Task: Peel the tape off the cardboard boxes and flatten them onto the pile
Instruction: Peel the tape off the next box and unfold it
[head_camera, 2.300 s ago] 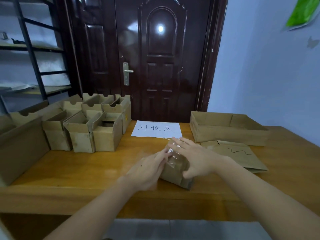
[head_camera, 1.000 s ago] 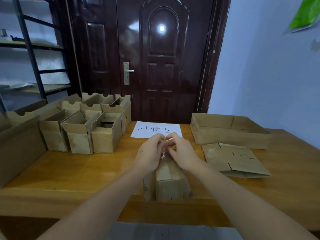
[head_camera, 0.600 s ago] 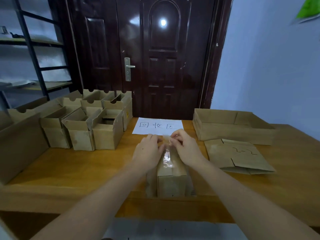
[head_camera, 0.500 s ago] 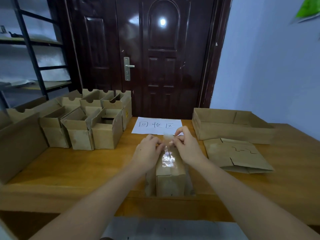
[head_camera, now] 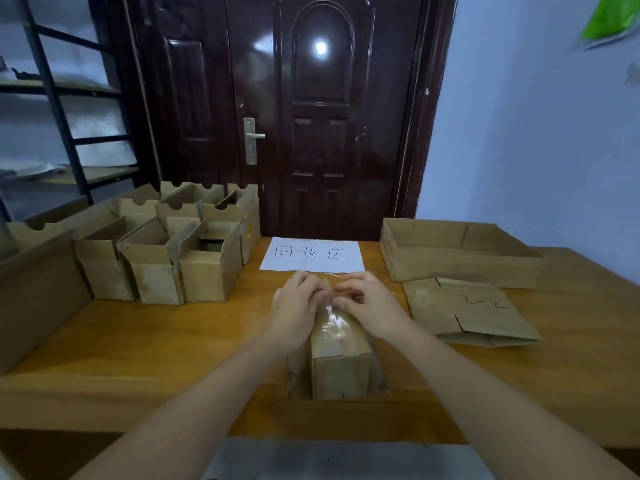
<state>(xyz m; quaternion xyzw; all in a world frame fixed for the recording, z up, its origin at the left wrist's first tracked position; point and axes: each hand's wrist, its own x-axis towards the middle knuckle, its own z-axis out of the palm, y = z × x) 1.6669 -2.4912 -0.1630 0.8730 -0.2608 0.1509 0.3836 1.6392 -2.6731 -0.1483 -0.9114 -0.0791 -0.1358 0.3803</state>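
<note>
The small cardboard box (head_camera: 341,358) I am working on lies at the near edge of the wooden table (head_camera: 173,341), its long side running away from me. A strip of clear tape (head_camera: 330,322) runs shiny along its top seam. My left hand (head_camera: 294,313) rests against the box's far left side with the fingers curled in at the far end. My right hand (head_camera: 367,303) sits on the far right side, fingertips bent toward the same spot. Both hands meet at the far end of the tape, and I seem to be pinching its loose end between them, though the grip itself is too small and blurred to be sure.

To the right, flattened boxes (head_camera: 467,313) lie in a low pile, with an open shallow tray box (head_camera: 457,258) just behind them. On the left, a cluster of open boxes (head_camera: 166,251) stands upright. A white paper sign (head_camera: 311,254) with handwritten characters lies just beyond my hands, in front of the dark door (head_camera: 311,116).
</note>
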